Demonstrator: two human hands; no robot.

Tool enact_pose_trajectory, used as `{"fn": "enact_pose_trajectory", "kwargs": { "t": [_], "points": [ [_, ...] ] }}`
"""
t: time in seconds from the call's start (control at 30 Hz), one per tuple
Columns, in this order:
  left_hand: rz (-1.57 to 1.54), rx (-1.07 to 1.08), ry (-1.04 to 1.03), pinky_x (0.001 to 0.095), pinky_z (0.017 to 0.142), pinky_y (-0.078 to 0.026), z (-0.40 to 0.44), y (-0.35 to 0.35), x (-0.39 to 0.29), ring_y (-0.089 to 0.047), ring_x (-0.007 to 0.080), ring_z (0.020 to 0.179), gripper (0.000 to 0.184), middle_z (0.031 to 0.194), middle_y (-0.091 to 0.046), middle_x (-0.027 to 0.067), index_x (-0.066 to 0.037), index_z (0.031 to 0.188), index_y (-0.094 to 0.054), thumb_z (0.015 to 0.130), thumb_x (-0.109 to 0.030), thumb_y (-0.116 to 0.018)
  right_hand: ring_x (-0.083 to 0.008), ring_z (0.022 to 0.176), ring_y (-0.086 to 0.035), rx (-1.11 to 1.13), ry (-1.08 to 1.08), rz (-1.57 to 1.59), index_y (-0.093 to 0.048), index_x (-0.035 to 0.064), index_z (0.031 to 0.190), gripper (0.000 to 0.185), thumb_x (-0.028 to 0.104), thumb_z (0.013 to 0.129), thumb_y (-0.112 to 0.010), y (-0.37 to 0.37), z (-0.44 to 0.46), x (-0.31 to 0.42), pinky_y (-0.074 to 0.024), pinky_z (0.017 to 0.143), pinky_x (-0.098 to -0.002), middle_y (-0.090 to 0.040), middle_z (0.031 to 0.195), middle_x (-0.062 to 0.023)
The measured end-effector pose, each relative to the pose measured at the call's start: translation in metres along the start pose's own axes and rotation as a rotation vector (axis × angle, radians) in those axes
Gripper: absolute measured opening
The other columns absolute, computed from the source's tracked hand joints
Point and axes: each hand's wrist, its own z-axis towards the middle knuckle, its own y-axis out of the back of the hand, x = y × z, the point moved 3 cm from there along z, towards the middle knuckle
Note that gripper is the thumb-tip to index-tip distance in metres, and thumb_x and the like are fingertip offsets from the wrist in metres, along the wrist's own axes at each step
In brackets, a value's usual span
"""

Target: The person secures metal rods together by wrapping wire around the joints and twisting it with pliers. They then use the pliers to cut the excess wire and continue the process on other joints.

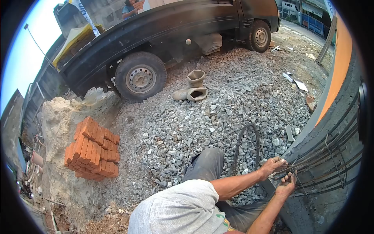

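Note:
Several long steel reinforcing bars (311, 165) run in a bundle along the concrete at the right. Thin bent steel stirrups cross them, one (336, 162) farther along and another (298, 180) close to my hands. My left hand (271, 165) is closed, its fingers pinched at the near stirrup by the bar ends. Just below it, my right hand (287, 185) has curled fingers closed on the same stirrup. The exact grip points are small and partly covered by the fingers. A dark loop of bent bar (249, 130) lies on gravel beside my left forearm.
Grey gravel (187, 132) spreads ahead, with a pair of rubber boots (196, 80) on it. A black pickup truck (167, 31) stands behind. Stacked red bricks (93, 150) sit at the left by a sand pile (58, 117). An orange-faced wall (337, 66) rises at the right.

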Motion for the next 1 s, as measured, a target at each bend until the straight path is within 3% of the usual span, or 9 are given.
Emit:
{"fn": "enact_pose_trajectory", "kwargs": {
  "t": [0.13, 0.3, 0.4, 0.53, 0.67, 0.77, 0.87, 0.93, 1.0],
  "points": [
    [0.031, 0.129, 0.027, 0.0332, 0.094, -0.045, -0.021, -0.019, -0.02, -0.059, 0.0162, 0.103, 0.033, 0.105, -0.064, 0.0085, -0.002, 0.108, -0.056, 0.094, -0.032, -0.056, -0.0065, 0.059, -0.047, -0.022, 0.032, -0.01, -0.048, 0.0047, 0.127, 0.037, 0.013, 0.091, -0.052, -0.01, -0.013, 0.005, -0.0355, 0.044, -0.0192, -0.055, 0.081, -0.0002],
    [0.139, 0.18, -0.058, 0.0248, 0.067, -0.051, -0.028, -0.03, -0.026, -0.061, 0.0114, 0.077, 0.028, 0.092, -0.065, 0.0081, 0.004, 0.106, -0.06, 0.09, -0.019, -0.063, -0.007, 0.059, -0.046, 0.091, 0.021, -0.003, -0.048, 0.0049, 0.127, 0.039, 0.019, 0.09, -0.052, 0.006, 0.004, -0.009, -0.0345, 0.047, -0.0199, -0.052, 0.075, 0.0021],
    [0.231, 0.174, -0.074, 0.0244, 0.063, -0.05, -0.027, -0.034, -0.019, -0.06, 0.0101, 0.072, 0.026, 0.087, -0.064, 0.007, 0.006, 0.105, -0.061, 0.09, -0.015, -0.062, -0.0066, 0.058, -0.045, 0.106, -0.017, -0.016, -0.049, 0.0058, 0.125, 0.037, 0.021, 0.091, -0.05, 0.007, 0.002, -0.009, -0.0356, 0.049, -0.0215, -0.051, 0.073, 0.0028],
    [0.413, 0.15, -0.114, 0.0242, 0.058, -0.048, -0.028, -0.039, -0.018, -0.056, 0.0087, 0.064, 0.023, 0.086, -0.062, 0.0045, 0.004, 0.105, -0.063, 0.088, -0.011, -0.062, -0.0159, 0.09, -0.057, 0.173, 0.001, -0.059, -0.048, 0.0049, 0.128, 0.04, 0.025, 0.093, -0.047, 0.021, 0.012, -0.018, -0.0451, 0.07, -0.0263, -0.058, 0.103, -0.0088],
    [0.484, 0.04, -0.035, 0.0228, 0.055, -0.046, -0.029, -0.045, -0.015, -0.055, 0.0068, 0.063, 0.03, 0.092, -0.064, 0.0043, 0.002, 0.111, -0.061, 0.085, -0.013, -0.065, -0.0117, 0.077, -0.056, 0.204, 0.026, -0.023, -0.055, 0.0054, 0.118, 0.034, 0.027, 0.093, -0.048, 0.007, -0.004, -0.018, -0.0428, 0.062, -0.0248, -0.06, 0.093, -0.0038],
    [0.52, 0.044, -0.059, 0.023, 0.057, -0.047, -0.028, -0.043, -0.012, -0.056, 0.0068, 0.068, 0.039, 0.099, -0.064, 0.0046, 0.0, 0.116, -0.058, 0.083, -0.02, -0.067, -0.0235, 0.102, -0.056, 0.205, 0.04, -0.144, -0.042, -0.0029, 0.133, 0.049, 0.029, 0.095, -0.044, 0.003, -0.013, -0.012, -0.0455, 0.083, -0.0336, -0.053, 0.118, -0.0158],
    [0.539, 0.067, 0.029, 0.0265, 0.071, -0.05, -0.029, -0.048, -0.016, -0.06, 0.0119, 0.084, 0.042, 0.109, -0.063, 0.0088, 0.001, 0.119, -0.056, 0.082, -0.017, -0.066, -0.022, 0.098, -0.057, 0.161, 0.085, -0.093, -0.05, 0.0015, 0.124, 0.042, 0.029, 0.093, -0.045, 0.004, -0.012, -0.017, -0.0456, 0.084, -0.0326, -0.056, 0.11, -0.0119],
    [0.578, 0.151, -0.215, 0.0311, 0.089, -0.047, -0.03, -0.051, -0.013, -0.058, 0.0184, 0.104, 0.047, 0.118, -0.06, 0.013, 0.001, 0.123, -0.053, 0.08, -0.013, -0.064, -0.0222, 0.1, -0.056, 0.117, 0.065, -0.092, -0.049, 0.0006, 0.124, 0.04, 0.026, 0.093, -0.044, 0.011, -0.007, -0.023, -0.045, 0.086, -0.0331, -0.055, 0.111, -0.0111],
    [0.554, 0.172, -0.159, 0.0311, 0.098, -0.041, -0.031, -0.052, -0.013, -0.054, 0.0195, 0.115, 0.048, 0.124, -0.058, 0.0137, 0.002, 0.127, -0.051, 0.08, -0.007, -0.056, -0.0245, 0.093, -0.058, 0.041, 0.231, -0.243, -0.062, 0.0018, 0.104, 0.03, 0.022, 0.084, -0.051, 0.01, -0.015, -0.018, -0.0484, 0.082, -0.0351, -0.061, 0.101, -0.0111]
  ]
}}
